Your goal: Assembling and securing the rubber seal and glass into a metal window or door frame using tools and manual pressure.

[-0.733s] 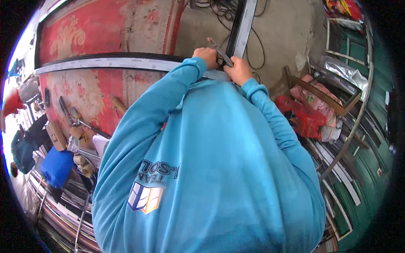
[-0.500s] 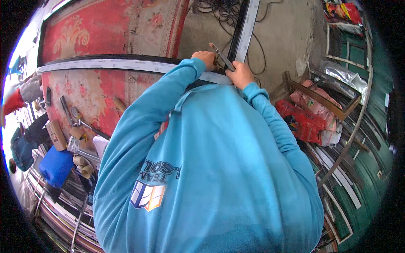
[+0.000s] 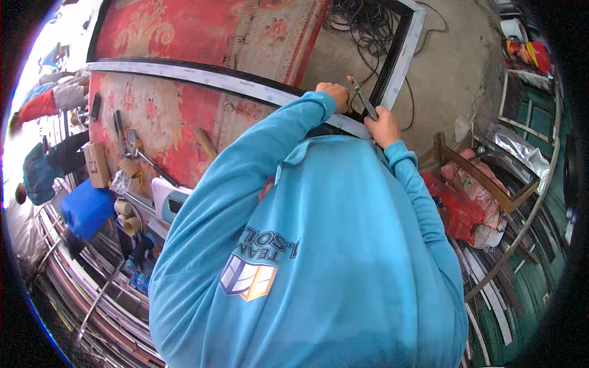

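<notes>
A large black frame (image 3: 202, 76) with white film along its faces lies across the work surface, and its near right corner is between my hands. My right hand (image 3: 384, 127) is closed round a slim grey tool (image 3: 364, 99) with a brownish tip, which points up and to the left; its kind I cannot make out. Beside the same corner, my left hand (image 3: 335, 96) is curled with its back upward. Its fingertips are hidden, and so is whatever they may hold. My blue sleeves and shirt cover the near edge of the frame.
A red patterned carpet (image 3: 144, 122) lies under the frame. Hand tools and tape rolls (image 3: 130, 226) are at left, near a blue container (image 3: 88, 208). Tangled black cable (image 3: 368, 30) lies beyond. Right are a brown frame (image 3: 491, 175) and red bags (image 3: 451, 205). Other people (image 3: 52, 98) are far left.
The whole view has shifted, so the frame and both hands appear farther right and slightly lower. Both hands stay at the frame's corner, and the tool remains in my right hand.
</notes>
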Action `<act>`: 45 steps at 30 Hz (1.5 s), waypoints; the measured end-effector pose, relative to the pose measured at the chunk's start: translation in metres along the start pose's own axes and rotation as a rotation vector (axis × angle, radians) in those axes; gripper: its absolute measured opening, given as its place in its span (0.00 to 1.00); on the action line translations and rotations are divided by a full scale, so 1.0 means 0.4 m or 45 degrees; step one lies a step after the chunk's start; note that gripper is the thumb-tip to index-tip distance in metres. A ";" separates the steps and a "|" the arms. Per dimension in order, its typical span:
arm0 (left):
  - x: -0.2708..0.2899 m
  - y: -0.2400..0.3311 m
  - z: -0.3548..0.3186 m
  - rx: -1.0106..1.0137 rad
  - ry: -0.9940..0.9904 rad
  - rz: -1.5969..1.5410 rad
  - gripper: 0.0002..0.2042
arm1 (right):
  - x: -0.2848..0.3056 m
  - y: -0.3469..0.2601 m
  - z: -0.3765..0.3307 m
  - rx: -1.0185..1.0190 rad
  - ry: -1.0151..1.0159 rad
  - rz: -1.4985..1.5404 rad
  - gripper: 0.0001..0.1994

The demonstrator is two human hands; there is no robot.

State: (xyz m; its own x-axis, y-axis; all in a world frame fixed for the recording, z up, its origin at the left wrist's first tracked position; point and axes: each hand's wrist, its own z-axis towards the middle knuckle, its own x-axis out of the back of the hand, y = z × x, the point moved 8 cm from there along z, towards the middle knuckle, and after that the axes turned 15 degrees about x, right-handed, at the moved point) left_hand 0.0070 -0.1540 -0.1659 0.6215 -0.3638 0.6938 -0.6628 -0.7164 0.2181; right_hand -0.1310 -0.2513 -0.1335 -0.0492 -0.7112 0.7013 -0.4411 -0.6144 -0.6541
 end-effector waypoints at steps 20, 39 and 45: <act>0.095 -0.359 -0.023 -0.077 0.137 0.091 0.16 | 0.015 -0.039 -0.019 -0.031 0.048 -0.158 0.14; -0.066 0.043 0.053 0.118 0.107 -0.427 0.14 | 0.007 -0.038 -0.021 0.060 0.125 -0.080 0.14; -0.112 0.065 0.078 0.124 -0.009 -0.538 0.12 | -0.012 0.003 -0.026 -0.014 -0.002 -0.072 0.19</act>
State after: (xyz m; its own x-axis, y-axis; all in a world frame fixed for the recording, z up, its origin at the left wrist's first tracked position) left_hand -0.0250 -0.1752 -0.2127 0.8328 -0.0300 0.5528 -0.3071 -0.8559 0.4161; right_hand -0.1405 -0.2453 -0.1346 -0.0223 -0.6760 0.7366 -0.4531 -0.6499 -0.6102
